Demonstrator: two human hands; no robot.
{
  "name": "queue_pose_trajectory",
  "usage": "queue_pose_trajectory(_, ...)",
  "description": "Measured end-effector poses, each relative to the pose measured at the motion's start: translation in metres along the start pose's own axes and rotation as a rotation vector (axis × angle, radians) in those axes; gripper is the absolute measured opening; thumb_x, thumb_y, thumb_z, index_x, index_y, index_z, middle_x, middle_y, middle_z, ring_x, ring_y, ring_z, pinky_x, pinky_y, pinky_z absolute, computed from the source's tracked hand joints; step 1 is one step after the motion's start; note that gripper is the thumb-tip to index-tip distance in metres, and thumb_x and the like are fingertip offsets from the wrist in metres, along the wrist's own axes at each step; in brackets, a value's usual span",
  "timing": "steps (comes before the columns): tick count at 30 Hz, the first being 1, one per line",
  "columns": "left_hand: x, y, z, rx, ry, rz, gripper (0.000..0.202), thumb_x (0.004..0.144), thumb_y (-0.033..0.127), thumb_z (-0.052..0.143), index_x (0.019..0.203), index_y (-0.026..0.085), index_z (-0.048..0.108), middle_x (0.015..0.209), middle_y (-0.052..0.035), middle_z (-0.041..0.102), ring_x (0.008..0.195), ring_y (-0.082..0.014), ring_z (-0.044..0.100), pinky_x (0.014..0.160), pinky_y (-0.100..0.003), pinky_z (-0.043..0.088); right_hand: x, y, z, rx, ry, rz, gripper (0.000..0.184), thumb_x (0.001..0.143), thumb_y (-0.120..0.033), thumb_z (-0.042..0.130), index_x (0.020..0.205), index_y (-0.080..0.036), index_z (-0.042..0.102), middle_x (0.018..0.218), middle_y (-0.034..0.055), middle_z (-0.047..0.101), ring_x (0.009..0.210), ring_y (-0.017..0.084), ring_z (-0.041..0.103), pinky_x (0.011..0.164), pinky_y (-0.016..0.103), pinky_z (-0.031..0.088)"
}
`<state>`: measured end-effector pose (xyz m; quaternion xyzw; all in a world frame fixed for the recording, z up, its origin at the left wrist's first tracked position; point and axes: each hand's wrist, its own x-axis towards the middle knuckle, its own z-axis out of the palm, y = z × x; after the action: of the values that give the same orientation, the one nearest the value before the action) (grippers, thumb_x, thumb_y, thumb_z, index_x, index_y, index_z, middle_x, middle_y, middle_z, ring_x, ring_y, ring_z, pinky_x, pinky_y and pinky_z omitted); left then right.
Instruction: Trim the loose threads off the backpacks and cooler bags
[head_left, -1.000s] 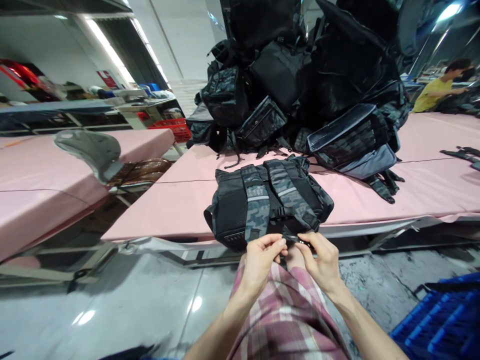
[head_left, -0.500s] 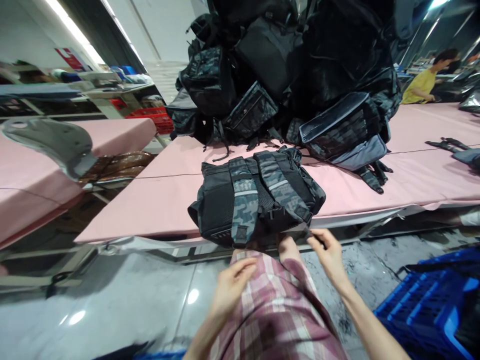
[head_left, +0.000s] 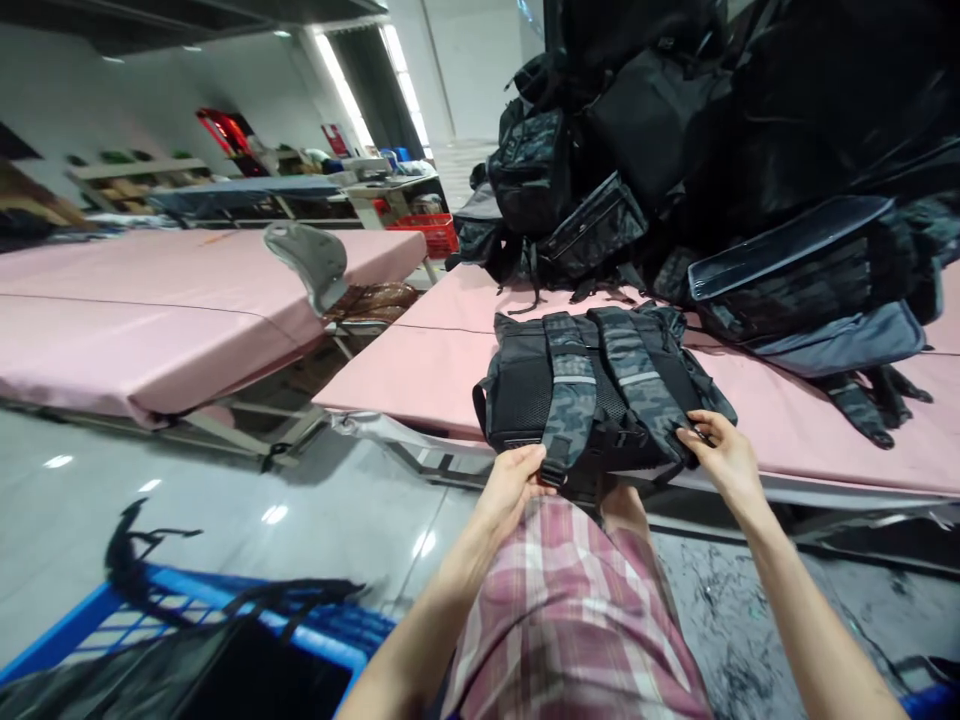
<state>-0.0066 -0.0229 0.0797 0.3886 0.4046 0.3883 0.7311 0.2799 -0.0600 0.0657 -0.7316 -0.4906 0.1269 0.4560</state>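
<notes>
A black backpack lies on the pink-covered table near its front edge, its back panel and two camouflage shoulder straps facing up. The left shoulder strap ends in a black buckle at the table's edge. My left hand is closed on that lower end, thumb on top. At the lower end of the right shoulder strap, my right hand pinches it between thumb and fingers. The exact bit of webbing under my right fingertips is hidden.
A tall heap of dark bags covers the back of the pink table. An open bag lies to the right. Blue crates, one holding black material, stand on the floor. A grey chair stands by another pink table.
My view has turned left. My left hand has come up from my lap to the left strap's buckle. My right hand has moved up onto the right strap's lower end.
</notes>
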Motion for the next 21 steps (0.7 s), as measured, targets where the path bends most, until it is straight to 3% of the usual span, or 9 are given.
queue_pose_trajectory(2,-0.001,0.0,-0.003,0.036,0.024,0.012,0.035,0.066,0.044,0.066,0.075,0.011,0.058,0.059,0.0002,0.056,0.05,-0.0098,0.052,0.049,-0.022,0.043,-0.002,0.002,-0.001,0.065,-0.003,-0.004,0.047,0.071,-0.05,0.057,0.101,-0.014,0.059,0.074,0.0057,0.064,0.067,0.016,0.059,0.062,0.028,0.044)
queue_pose_trajectory(4,-0.005,-0.001,-0.005,0.202,0.128,0.13,0.035,0.073,0.044,0.059,0.086,0.012,0.059,0.064,-0.0008,0.057,0.054,-0.0111,0.053,0.053,-0.024,0.044,-0.011,-0.003,-0.002,-0.052,0.075,-0.052,0.045,0.074,-0.048,0.055,0.103,-0.015,0.059,0.077,0.0068,0.065,0.071,0.018,0.06,0.061,0.028,0.044)
queue_pose_trajectory(8,-0.013,-0.012,-0.002,0.848,0.471,0.652,0.039,0.079,0.039,0.055,0.109,0.016,0.054,0.1,-0.0113,0.059,0.091,-0.0219,0.056,0.081,-0.037,0.045,-0.041,-0.024,0.005,-0.516,0.215,-0.302,0.044,0.077,-0.035,0.054,0.119,-0.022,0.053,0.114,0.0089,0.06,0.078,0.021,0.061,0.055,0.028,0.039)
queue_pose_trajectory(10,-0.014,-0.018,0.002,1.128,0.471,0.838,0.037,0.076,0.033,0.06,0.109,0.016,0.057,0.108,-0.0142,0.057,0.103,-0.027,0.052,0.089,-0.042,0.041,-0.051,-0.03,0.011,-0.683,0.189,-0.353,0.047,0.076,-0.027,0.053,0.123,-0.023,0.051,0.124,0.009,0.054,0.064,0.017,0.06,0.049,0.028,0.033)
queue_pose_trajectory(12,-0.012,-0.017,0.005,1.252,0.388,0.898,0.026,0.078,0.025,0.058,0.103,0.016,0.061,0.105,-0.0145,0.06,0.105,-0.0285,0.051,0.089,-0.043,0.04,-0.051,-0.032,0.013,-0.721,0.194,-0.322,0.045,0.076,-0.022,0.05,0.121,-0.022,0.054,0.124,0.009,0.054,0.055,0.015,0.056,0.047,0.029,0.03)
queue_pose_trajectory(14,-0.009,-0.005,0.007,1.158,0.338,0.846,0.021,0.081,0.021,0.051,0.098,0.016,0.064,0.101,-0.0132,0.062,0.101,-0.0262,0.055,0.086,-0.04,0.044,-0.044,-0.033,0.007,-0.563,0.195,-0.251,0.04,0.078,-0.023,0.048,0.116,-0.021,0.057,0.114,0.0096,0.06,0.057,0.015,0.056,0.049,0.028,0.032)
queue_pose_trajectory(17,-0.008,0.028,0.007,0.66,0.237,0.534,0.024,0.08,0.029,0.053,0.095,0.013,0.064,0.085,-0.0092,0.064,0.075,-0.0192,0.062,0.065,-0.031,0.052,-0.026,-0.038,-0.011,0.0,0.056,-0.044,0.037,0.075,-0.038,0.052,0.103,-0.017,0.063,0.077,0.0073,0.066,0.049,0.013,0.05,0.045,0.026,0.031)
queue_pose_trajectory(19,-0.011,0.048,0.008,0.264,0.143,0.28,0.024,0.077,0.031,0.057,0.086,0.01,0.064,0.071,-0.0062,0.064,0.058,-0.0141,0.059,0.048,-0.024,0.05,-0.018,-0.044,-0.022,0.384,-0.063,0.151,0.037,0.068,-0.045,0.058,0.09,-0.015,0.063,0.055,0.0012,0.056,0.038,0.009,0.037,0.038,0.023,0.024)
queue_pose_trajectory(21,-0.015,0.061,0.011,-0.005,0.077,0.095,0.02,0.074,0.027,0.061,0.076,0.007,0.064,0.064,-0.0059,0.064,0.051,-0.0124,0.058,0.041,-0.02,0.047,-0.016,-0.051,-0.027,0.626,-0.134,0.337,0.033,0.061,-0.045,0.065,0.077,-0.017,0.06,0.045,-0.005,0.042,0.034,0.005,0.025,0.034,0.021,0.018)
